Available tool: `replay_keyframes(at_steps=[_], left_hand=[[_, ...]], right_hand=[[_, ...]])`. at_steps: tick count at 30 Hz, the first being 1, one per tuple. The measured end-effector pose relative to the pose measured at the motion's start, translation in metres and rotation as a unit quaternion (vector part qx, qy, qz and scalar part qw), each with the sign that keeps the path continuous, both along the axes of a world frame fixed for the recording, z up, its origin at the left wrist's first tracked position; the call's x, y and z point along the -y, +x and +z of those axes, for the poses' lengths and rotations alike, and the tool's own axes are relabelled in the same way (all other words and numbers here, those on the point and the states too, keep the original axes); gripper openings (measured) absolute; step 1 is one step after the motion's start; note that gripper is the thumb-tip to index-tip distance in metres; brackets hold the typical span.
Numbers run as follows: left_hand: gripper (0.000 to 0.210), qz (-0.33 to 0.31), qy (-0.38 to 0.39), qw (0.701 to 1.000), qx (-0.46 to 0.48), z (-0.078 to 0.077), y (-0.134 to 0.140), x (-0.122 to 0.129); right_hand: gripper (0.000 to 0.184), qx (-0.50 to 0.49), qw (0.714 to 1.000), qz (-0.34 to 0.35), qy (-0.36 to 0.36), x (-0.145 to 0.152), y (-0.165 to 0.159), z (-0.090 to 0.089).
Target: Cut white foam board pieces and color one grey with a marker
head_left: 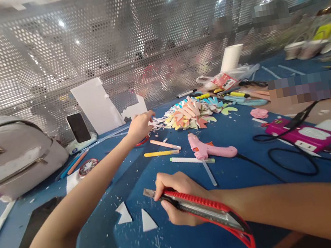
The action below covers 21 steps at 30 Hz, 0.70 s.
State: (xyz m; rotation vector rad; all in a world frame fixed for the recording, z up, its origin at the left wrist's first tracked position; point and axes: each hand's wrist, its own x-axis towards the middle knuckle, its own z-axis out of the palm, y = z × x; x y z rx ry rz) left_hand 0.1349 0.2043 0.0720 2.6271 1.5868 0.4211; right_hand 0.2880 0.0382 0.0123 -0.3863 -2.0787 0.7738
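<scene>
My right hand (181, 198) is wrapped round a red and black utility knife (209, 210). Its blade sticks out toward the left, above the blue tabletop. Just left of the blade lie two white cut pieces, one jagged (124, 213) and one a pointed triangle (148, 220). My left hand (141, 127) reaches out at the far side, beside small white scraps (155, 123) and a heap of coloured cut pieces (191, 113). Most of its fingertips are hidden, so any hold there cannot be made out. Part of a red ring-shaped handle (143, 141) shows under that hand.
A pink glue gun (211, 146) lies near several pens (161, 153). Its cord runs right, near a magenta power strip (303, 134). A pale backpack (14, 157), a phone (78, 127) and white sheets (97, 105) stand along a perforated metal screen (106, 44).
</scene>
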Motion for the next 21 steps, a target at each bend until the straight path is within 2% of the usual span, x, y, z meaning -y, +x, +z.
replay_keyframes(at_steps=[2,5,8,11,12,16,19,21], left_hand=[[0.035,-0.003,0.017,1.0,0.016,0.0,0.003,0.005],[0.029,0.002,0.017,0.999,0.032,0.003,-0.015,0.031],[0.012,0.016,0.007,0.998,0.058,0.007,-0.051,0.073],[0.023,0.021,-0.029,0.996,0.084,0.006,-0.088,0.123],[0.021,0.025,-0.045,0.995,0.088,0.005,-0.098,0.139],[0.017,0.025,-0.094,0.991,0.095,-0.012,-0.119,0.194],[0.036,0.029,-0.097,0.989,0.105,-0.03,-0.119,0.219],[0.043,0.025,-0.108,0.989,0.096,-0.039,-0.116,0.226]], right_hand=[[0.013,0.01,1.0,-0.003,0.019,0.002,0.0,0.0],[0.014,0.008,0.999,0.019,0.048,0.003,-0.001,-0.002],[0.015,0.0,0.998,0.039,0.052,0.003,-0.001,-0.003],[0.015,0.0,0.999,0.034,0.035,0.003,-0.002,-0.003],[0.015,0.0,0.999,0.035,0.032,0.003,-0.002,-0.003],[0.016,0.007,0.998,0.05,0.031,0.002,-0.002,-0.005],[0.016,0.012,0.998,0.052,0.04,0.001,-0.002,-0.008],[0.016,0.021,0.998,0.053,0.041,0.0,-0.001,-0.009]])
